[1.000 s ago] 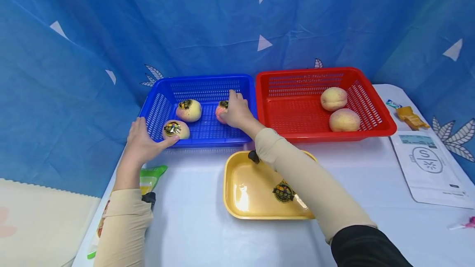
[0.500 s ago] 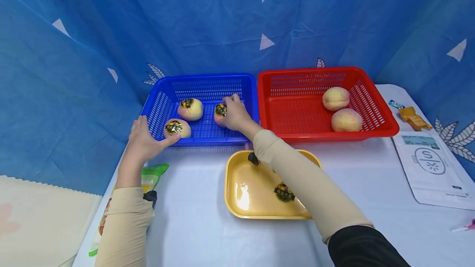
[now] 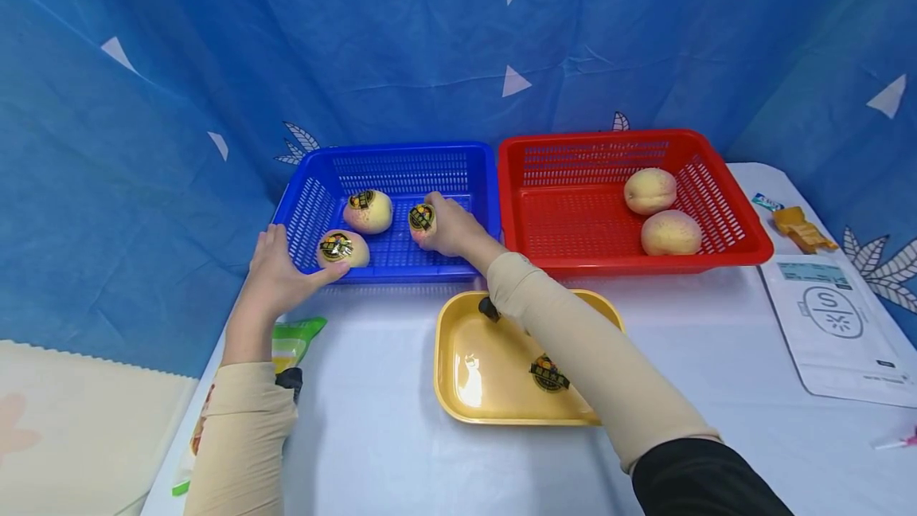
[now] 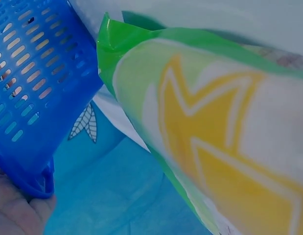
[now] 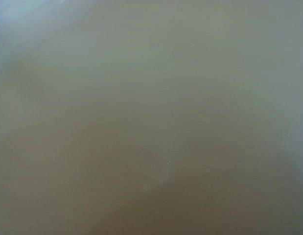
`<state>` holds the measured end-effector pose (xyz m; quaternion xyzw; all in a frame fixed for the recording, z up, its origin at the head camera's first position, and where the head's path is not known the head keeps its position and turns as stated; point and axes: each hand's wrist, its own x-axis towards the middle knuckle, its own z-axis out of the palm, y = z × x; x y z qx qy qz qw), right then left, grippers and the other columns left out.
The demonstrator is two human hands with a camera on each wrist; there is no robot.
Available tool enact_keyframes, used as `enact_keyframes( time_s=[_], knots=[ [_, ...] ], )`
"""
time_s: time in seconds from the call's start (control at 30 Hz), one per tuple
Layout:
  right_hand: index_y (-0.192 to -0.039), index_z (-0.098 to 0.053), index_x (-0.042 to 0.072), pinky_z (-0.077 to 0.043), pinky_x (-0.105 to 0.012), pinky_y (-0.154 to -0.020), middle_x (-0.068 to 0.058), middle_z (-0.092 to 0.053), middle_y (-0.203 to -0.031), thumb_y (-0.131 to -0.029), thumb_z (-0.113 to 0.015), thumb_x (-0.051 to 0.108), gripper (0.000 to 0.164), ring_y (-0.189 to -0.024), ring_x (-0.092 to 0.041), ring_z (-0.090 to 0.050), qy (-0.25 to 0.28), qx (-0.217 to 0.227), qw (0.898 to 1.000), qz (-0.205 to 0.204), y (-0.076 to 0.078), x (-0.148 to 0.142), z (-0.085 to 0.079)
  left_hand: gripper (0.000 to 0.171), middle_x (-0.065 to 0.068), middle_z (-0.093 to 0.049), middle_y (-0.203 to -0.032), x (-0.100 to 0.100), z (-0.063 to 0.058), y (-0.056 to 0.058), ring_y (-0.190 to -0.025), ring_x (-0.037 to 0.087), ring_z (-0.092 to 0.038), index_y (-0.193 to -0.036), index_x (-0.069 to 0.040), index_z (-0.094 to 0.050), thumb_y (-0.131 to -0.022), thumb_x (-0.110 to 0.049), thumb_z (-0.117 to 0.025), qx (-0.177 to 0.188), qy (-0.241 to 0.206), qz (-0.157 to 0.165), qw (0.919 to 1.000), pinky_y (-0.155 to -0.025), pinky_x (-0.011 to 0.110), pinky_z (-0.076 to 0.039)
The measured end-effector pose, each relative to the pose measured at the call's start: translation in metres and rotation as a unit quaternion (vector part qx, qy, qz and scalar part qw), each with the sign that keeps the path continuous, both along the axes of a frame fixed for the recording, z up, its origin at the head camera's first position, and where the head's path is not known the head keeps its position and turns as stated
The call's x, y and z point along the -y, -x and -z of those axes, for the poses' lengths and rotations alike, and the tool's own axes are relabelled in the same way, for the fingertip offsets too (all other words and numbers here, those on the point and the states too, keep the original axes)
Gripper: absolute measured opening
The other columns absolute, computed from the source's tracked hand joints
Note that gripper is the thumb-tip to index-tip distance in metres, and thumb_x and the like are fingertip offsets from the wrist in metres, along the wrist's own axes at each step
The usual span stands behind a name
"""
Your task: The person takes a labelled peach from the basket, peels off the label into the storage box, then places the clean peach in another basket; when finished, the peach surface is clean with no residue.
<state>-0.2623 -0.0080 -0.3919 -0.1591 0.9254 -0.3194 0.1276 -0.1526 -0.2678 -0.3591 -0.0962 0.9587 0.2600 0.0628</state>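
In the head view, my right hand (image 3: 453, 229) grips a peach (image 3: 421, 220) with a black-and-gold sticker, inside the blue basket (image 3: 401, 271). Two more stickered peaches lie in the basket's left half: one farther back (image 3: 371, 215), the other peach (image 3: 348, 253) by the front left corner. At that corner my left hand (image 3: 275, 273) holds the basket, its thumb over the front rim close to the near peach. The left wrist view shows part of this hand (image 4: 16, 210) against the basket's rim (image 4: 31, 181). The right wrist view is a blur.
Right of the blue basket, a red basket (image 3: 573, 265) holds two peaches without visible stickers. A yellow tray (image 3: 494, 396) with a sticker (image 3: 549, 373) stands in front, partly under my right arm. A green-and-yellow packet (image 3: 292, 341) lies beside my left forearm; a white pouch (image 3: 834, 325) lies far right.
The peach in my right hand has shifted slightly left and toward me, and its sticker has come fully into sight. My left hand keeps its place at the basket's corner.
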Motion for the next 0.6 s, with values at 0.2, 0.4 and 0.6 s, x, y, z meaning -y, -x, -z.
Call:
enact_keyframes(
  time_s=[0.2, 0.4, 0.6],
  knots=[
    [-0.152, -0.033, 0.013, -0.044, -0.043, -0.111, -0.012, -0.051, -0.138, -0.089, -0.073, 0.034, 0.077, -0.121, -0.027, -0.054, -0.03, -0.011, 0.999, -0.011, 0.001, 0.001, 0.0, 0.137, 0.026, 0.02, -0.162, 0.0, 0.0, 0.0, -0.149, 0.049, 0.017, -0.155, 0.0, 0.017, -0.076, -0.075, -0.067, -0.002, 0.003, 0.006, 1.0, -0.113, 0.075, -0.007],
    [-0.154, -0.032, 0.012, -0.042, -0.042, -0.114, -0.011, -0.046, -0.149, -0.091, -0.071, 0.035, 0.077, -0.131, -0.029, -0.052, -0.017, -0.057, 0.998, -0.018, -0.001, 0.001, -0.005, 0.14, 0.023, 0.022, -0.162, 0.001, 0.001, 0.0, -0.149, 0.047, 0.018, -0.155, 0.0, 0.016, -0.073, -0.078, -0.066, -0.004, 0.003, -0.013, 0.9999, -0.111, 0.076, -0.01],
    [-0.154, -0.032, 0.013, -0.041, -0.041, -0.115, -0.01, -0.044, -0.151, -0.091, -0.072, 0.032, 0.078, -0.135, -0.026, -0.049, 0.023, -0.071, 0.997, -0.026, -0.009, -0.003, -0.02, 0.14, 0.025, 0.022, -0.161, 0.001, -0.001, 0.001, -0.149, 0.047, 0.018, -0.154, 0.003, 0.015, -0.074, -0.077, -0.066, 0.009, 0.005, -0.016, 0.9998, -0.112, 0.076, -0.01]
  ],
)
